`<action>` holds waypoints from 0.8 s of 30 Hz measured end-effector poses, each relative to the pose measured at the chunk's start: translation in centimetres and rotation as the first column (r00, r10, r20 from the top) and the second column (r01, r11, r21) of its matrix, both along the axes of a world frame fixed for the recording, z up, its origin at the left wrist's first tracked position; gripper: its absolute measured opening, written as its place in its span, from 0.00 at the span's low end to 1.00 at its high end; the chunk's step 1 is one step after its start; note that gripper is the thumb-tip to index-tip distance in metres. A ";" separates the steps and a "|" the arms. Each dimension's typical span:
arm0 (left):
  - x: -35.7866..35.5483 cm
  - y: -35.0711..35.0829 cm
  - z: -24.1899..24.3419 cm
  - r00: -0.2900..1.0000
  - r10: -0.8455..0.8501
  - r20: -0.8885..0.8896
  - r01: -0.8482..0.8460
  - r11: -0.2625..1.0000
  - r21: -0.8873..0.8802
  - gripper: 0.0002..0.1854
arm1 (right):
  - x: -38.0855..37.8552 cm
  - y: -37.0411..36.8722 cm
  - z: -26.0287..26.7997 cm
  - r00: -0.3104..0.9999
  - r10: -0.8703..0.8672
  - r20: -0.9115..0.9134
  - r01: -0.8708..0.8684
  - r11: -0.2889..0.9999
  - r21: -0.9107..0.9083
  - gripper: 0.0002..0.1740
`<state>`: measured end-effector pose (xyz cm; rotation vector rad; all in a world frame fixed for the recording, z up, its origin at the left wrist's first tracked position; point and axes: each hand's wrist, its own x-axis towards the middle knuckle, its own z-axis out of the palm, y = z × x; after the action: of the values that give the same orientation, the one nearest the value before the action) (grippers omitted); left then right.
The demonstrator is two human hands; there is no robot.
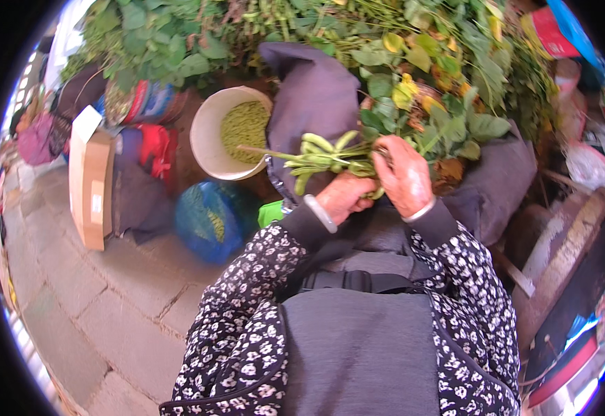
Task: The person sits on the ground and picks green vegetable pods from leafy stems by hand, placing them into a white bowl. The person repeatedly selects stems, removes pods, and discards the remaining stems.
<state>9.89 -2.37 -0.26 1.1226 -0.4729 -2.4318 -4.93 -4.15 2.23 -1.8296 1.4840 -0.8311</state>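
Note:
Over my lap, my left hand (345, 196) grips a cut bean stalk (276, 153) with a cluster of plump green pods (328, 151) on it. The bare stem end points left, toward the bucket. My right hand (405, 174) is at the other end of the cluster, with thumb and fingers pinched together on the plant; its exact hold is partly hidden by the fingers. A white bucket (203, 132) stands to the left of my knee, and green pods or beans (245, 130) lie in it.
Leafy bean plants (386, 47) are heaped across the front, some leaves yellowed. At left are a blue mesh bag (209, 221), a cardboard piece (92, 192), a red bag (154, 151) and stone paving (125, 322). A worn wooden piece (568, 244) stands at right, near plastic bags (594, 161).

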 end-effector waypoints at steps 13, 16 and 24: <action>0.8 -1.1 1.4 0.999 0.027 0.045 -0.028 0.999 0.038 0.12 | -0.5 0.7 -0.4 0.588 -0.549 0.594 0.057 0.761 0.647 0.08; 1.5 -1.4 1.2 0.994 -0.011 -0.109 0.015 0.999 0.040 0.13 | 1.0 0.9 0.1 0.609 -0.496 0.619 0.079 0.814 0.575 0.05; 2.2 -1.0 3.7 0.995 0.087 -0.041 -0.091 0.992 -0.090 0.13 | 0.3 1.8 -1.7 0.648 -0.422 0.634 0.137 0.884 0.448 0.03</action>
<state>12.05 -3.32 3.49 1.0358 -0.5067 -2.3255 -4.64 -2.35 0.53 -0.8152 1.2745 -1.1635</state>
